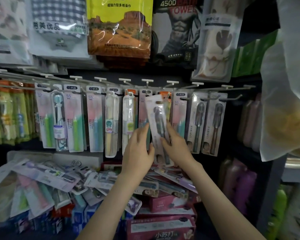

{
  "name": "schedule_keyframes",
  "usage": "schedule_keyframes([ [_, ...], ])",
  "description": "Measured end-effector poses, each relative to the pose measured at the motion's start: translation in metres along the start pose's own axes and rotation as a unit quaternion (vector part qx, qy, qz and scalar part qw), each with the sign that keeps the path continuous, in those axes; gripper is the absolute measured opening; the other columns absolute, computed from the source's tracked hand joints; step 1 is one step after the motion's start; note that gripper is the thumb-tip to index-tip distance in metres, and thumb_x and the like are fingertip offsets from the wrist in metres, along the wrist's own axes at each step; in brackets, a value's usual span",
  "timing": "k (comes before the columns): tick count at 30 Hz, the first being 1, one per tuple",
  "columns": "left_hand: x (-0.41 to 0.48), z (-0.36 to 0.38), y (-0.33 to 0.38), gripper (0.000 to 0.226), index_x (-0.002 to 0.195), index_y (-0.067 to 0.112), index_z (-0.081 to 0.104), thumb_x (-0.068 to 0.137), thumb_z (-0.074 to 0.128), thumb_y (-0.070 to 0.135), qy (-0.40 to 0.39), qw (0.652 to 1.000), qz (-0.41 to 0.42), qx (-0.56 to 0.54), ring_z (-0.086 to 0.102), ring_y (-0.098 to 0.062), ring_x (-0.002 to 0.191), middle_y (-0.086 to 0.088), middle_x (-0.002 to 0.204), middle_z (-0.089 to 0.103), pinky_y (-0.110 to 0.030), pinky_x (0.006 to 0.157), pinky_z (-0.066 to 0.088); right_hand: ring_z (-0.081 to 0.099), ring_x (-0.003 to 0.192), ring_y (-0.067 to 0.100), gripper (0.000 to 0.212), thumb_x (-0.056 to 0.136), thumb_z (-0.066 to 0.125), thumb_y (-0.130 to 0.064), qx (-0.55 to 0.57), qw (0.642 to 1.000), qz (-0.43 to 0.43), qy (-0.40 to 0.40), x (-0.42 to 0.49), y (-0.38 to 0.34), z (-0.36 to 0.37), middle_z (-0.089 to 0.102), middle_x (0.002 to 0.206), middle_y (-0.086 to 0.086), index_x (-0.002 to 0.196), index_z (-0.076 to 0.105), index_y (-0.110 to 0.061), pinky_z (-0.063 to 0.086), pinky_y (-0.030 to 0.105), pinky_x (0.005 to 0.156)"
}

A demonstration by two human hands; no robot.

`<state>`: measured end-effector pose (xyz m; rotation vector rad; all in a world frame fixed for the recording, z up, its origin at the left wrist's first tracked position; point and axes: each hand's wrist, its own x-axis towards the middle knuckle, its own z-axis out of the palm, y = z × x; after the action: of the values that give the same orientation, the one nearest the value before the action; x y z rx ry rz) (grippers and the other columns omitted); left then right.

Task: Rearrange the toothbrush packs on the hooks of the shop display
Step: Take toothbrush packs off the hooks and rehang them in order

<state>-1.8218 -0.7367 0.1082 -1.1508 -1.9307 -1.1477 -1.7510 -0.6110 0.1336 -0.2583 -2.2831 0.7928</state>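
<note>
A white toothbrush pack point(157, 116) with dark brushes is tilted in front of the middle hooks, its hang hole near a hook tip. My left hand point(139, 148) holds its lower left edge and my right hand point(175, 144) pinches its lower right side. A row of hooks point(146, 86) carries several hanging packs: pink and green ones point(45, 118) to the left, a clear tube pack point(128, 118) beside my hands, and two grey packs point(213, 123) to the right.
Loose toothbrush packs point(47, 179) lie heaped on the shelf below, over red boxes point(161, 226). Towel bags point(119, 26) hang above the hooks. A translucent plastic bag point(287, 94) hangs close at the right. Bottles point(237, 184) stand at lower right.
</note>
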Motion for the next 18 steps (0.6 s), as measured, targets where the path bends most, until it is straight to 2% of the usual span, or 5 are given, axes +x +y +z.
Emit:
schedule_keyframes([
  [1, -0.003, -0.001, 0.0, 0.063, 0.147, 0.019, 0.03, 0.09, 0.058, 0.015, 0.005, 1.0, 0.008, 0.009, 0.049, -0.025, 0.118, -0.01, 0.144, 0.037, -0.025, 0.084, 0.042, 0.051, 0.111, 0.005, 0.07, 0.097, 0.047, -0.018, 0.002, 1.0, -0.001, -0.022, -0.006, 0.001, 0.0, 0.048, 0.127, -0.012, 0.15, 0.002, -0.031, 0.034, 0.004, 0.084],
  [3, -0.011, -0.002, -0.003, 0.063, 0.145, 0.018, 0.034, 0.088, 0.06, 0.014, 0.0, 0.999, 0.023, 0.027, 0.052, -0.028, 0.114, -0.012, 0.143, 0.038, -0.031, 0.081, 0.05, 0.057, 0.087, 0.0, 0.073, 0.095, 0.049, -0.016, -0.015, 0.998, 0.004, -0.064, -0.017, 0.012, 0.002, 0.054, 0.107, -0.016, 0.15, 0.004, -0.034, 0.042, 0.006, 0.065],
  [7, -0.03, -0.004, -0.016, 0.062, 0.144, 0.018, 0.037, 0.087, 0.061, 0.015, -0.036, 0.997, 0.026, 0.062, 0.053, -0.029, 0.113, -0.013, 0.144, 0.037, -0.036, 0.08, 0.052, 0.059, 0.104, 0.015, 0.048, 0.095, 0.05, -0.015, -0.051, 0.994, 0.017, -0.099, -0.034, 0.033, 0.002, 0.059, 0.121, 0.0, 0.139, 0.037, -0.026, 0.046, 0.02, 0.079],
  [13, -0.054, 0.0, -0.031, 0.054, 0.147, 0.023, 0.031, 0.096, 0.049, 0.029, -0.154, 0.981, -0.014, 0.12, 0.035, -0.026, 0.132, -0.01, 0.151, 0.027, -0.034, 0.098, 0.041, 0.027, 0.139, 0.013, 0.05, 0.099, 0.043, -0.02, -0.143, 0.971, 0.017, -0.193, -0.034, 0.055, 0.01, 0.031, 0.151, -0.003, 0.147, 0.03, -0.022, 0.021, 0.016, 0.104],
  [18, -0.06, 0.011, -0.038, 0.053, 0.147, 0.023, 0.03, 0.098, 0.042, 0.037, -0.251, 0.956, -0.031, 0.15, 0.029, -0.025, 0.137, -0.008, 0.151, 0.029, -0.035, 0.109, 0.028, 0.032, 0.137, 0.018, 0.046, 0.101, 0.039, -0.014, -0.203, 0.945, 0.0, -0.255, -0.038, 0.067, 0.03, 0.034, 0.15, 0.005, 0.146, 0.032, -0.017, 0.022, 0.02, 0.107],
])
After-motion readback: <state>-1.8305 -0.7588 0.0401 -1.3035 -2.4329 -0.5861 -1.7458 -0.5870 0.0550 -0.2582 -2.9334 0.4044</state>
